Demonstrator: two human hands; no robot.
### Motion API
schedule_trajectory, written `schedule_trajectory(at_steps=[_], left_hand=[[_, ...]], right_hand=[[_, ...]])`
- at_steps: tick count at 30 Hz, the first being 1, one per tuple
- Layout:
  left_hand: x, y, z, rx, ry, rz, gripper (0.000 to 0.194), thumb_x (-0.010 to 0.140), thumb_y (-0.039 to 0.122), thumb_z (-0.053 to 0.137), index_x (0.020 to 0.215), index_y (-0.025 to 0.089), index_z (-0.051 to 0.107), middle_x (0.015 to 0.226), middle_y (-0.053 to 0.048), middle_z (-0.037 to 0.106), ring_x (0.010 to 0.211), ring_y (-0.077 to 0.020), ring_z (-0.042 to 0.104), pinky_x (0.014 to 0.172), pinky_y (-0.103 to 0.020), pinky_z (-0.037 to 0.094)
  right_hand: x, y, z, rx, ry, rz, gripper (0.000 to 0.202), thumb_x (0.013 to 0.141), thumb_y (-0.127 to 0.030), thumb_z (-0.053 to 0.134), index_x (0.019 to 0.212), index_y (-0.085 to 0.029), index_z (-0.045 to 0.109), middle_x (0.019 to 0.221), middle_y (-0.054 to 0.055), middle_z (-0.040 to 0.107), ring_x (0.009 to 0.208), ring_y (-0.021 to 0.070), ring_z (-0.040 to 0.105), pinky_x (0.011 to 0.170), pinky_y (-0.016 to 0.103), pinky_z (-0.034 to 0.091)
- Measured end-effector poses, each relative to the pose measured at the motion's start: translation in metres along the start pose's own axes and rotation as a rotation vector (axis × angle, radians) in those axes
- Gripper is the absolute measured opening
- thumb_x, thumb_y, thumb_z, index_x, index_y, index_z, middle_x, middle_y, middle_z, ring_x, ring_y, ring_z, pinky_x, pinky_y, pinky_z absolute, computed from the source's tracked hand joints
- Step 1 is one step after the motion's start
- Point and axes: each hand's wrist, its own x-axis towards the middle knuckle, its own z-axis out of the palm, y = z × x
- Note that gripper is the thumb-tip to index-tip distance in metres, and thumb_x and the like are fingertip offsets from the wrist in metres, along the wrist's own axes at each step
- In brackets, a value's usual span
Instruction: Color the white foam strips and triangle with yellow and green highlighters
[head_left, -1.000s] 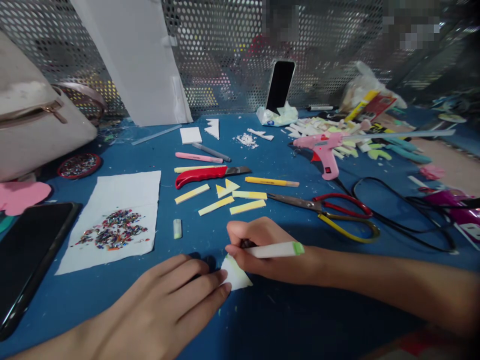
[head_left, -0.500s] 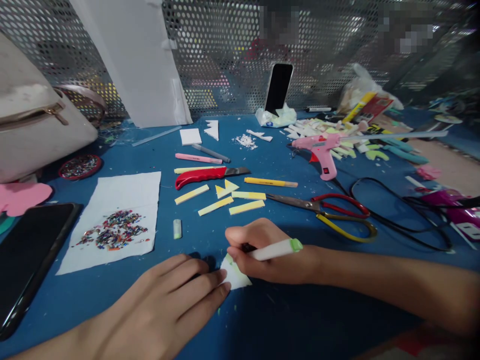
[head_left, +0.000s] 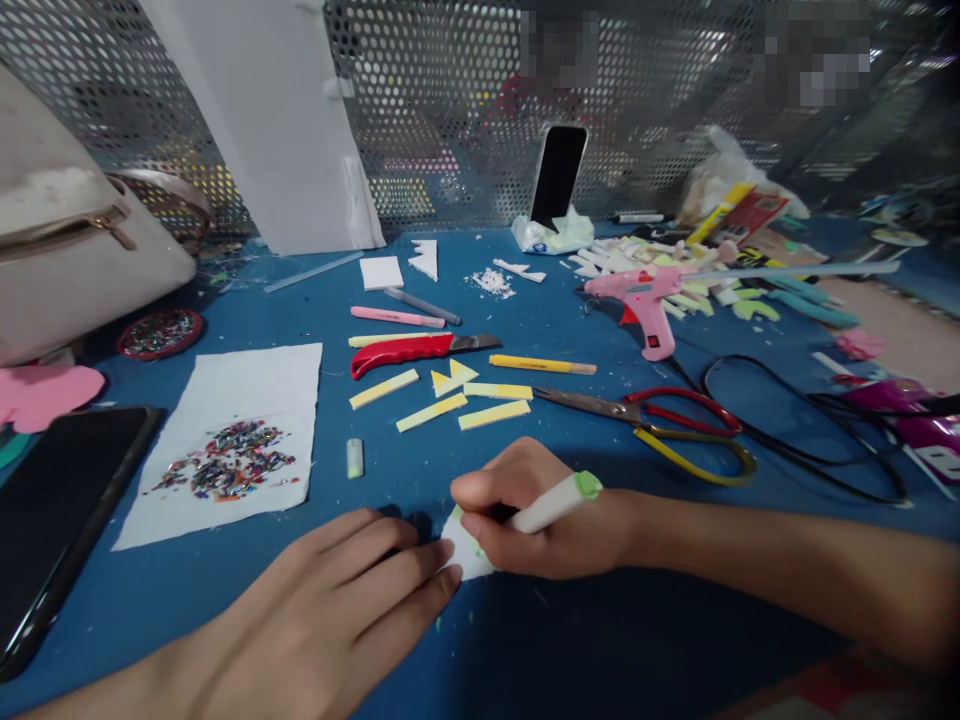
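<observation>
My right hand (head_left: pixel 536 510) is closed round a white marker with a green end (head_left: pixel 559 500); its tip is hidden behind the fingers. Beneath it lies a small white piece (head_left: pixel 466 562), like card or foam sheet, with pale green colour on it. My left hand (head_left: pixel 341 590) lies flat, fingers stretched out, with its fingertips on the left edge of that piece. A pale marker cap (head_left: pixel 355 458) rests on the table ahead of the left hand. Several yellow-tinted strips (head_left: pixel 431 411) and a zigzag yellow piece (head_left: pixel 454 378) are farther forward.
Beyond the strips lie a red-handled knife (head_left: pixel 405 350), a yellow marker (head_left: pixel 541 365) and a pink marker (head_left: pixel 397 317). To the right are scissors (head_left: pixel 637 410) and a pink glue gun (head_left: pixel 645 305) with its cord. Beads on paper (head_left: pixel 262 380) and a phone (head_left: pixel 67 530) occupy the left.
My right hand has shifted slightly right and toward me over the white piece, and the marker tilts more upright. The left hand stays in place.
</observation>
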Motion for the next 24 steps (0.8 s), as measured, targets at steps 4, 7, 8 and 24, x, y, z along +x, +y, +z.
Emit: schedule_trajectory(at_steps=[4, 7, 8, 24], left_hand=[[0.0031, -0.0005, -0.0011, -0.003, 0.003, 0.005, 0.043, 0.107, 0.013, 0.025, 0.121, 0.009, 0.066, 0.105, -0.009, 0.071, 0.096, -0.0216, 0.060, 0.088, -0.035, 0.048], [0.0002, 0.0011, 0.0031, -0.016, 0.037, -0.027, 0.042, 0.107, 0.014, 0.026, 0.122, 0.010, 0.066, 0.108, -0.009, 0.070, 0.097, -0.0221, 0.060, 0.090, -0.036, 0.047], [-0.0012, 0.0016, 0.0046, -0.020, 0.042, -0.035, 0.042, 0.108, 0.014, 0.027, 0.123, 0.011, 0.065, 0.109, -0.008, 0.070, 0.098, -0.0224, 0.059, 0.091, -0.037, 0.046], [-0.0039, 0.0020, 0.0059, -0.020, 0.031, -0.040, 0.042, 0.108, 0.014, 0.026, 0.125, 0.012, 0.065, 0.110, -0.007, 0.070, 0.098, -0.0217, 0.057, 0.092, -0.036, 0.045]], right_hand=[[0.0008, -0.0002, -0.0005, 0.008, -0.030, -0.015, 0.026, 0.086, -0.027, 0.046, 0.065, -0.020, 0.033, 0.054, -0.006, 0.031, 0.049, 0.0080, 0.026, 0.049, 0.022, 0.021], [0.0009, 0.0005, -0.0005, 0.005, -0.037, -0.026, 0.027, 0.087, -0.028, 0.045, 0.064, -0.020, 0.034, 0.054, -0.006, 0.032, 0.048, 0.0081, 0.026, 0.049, 0.023, 0.021], [0.0008, 0.0009, -0.0004, 0.003, -0.036, -0.032, 0.027, 0.087, -0.028, 0.046, 0.064, -0.019, 0.034, 0.053, -0.006, 0.032, 0.048, 0.0081, 0.026, 0.049, 0.023, 0.021], [-0.0001, 0.0050, 0.0004, 0.090, -0.072, -0.062, 0.033, 0.092, -0.031, 0.046, 0.064, -0.019, 0.033, 0.054, -0.007, 0.030, 0.050, 0.0071, 0.027, 0.050, 0.022, 0.021]])
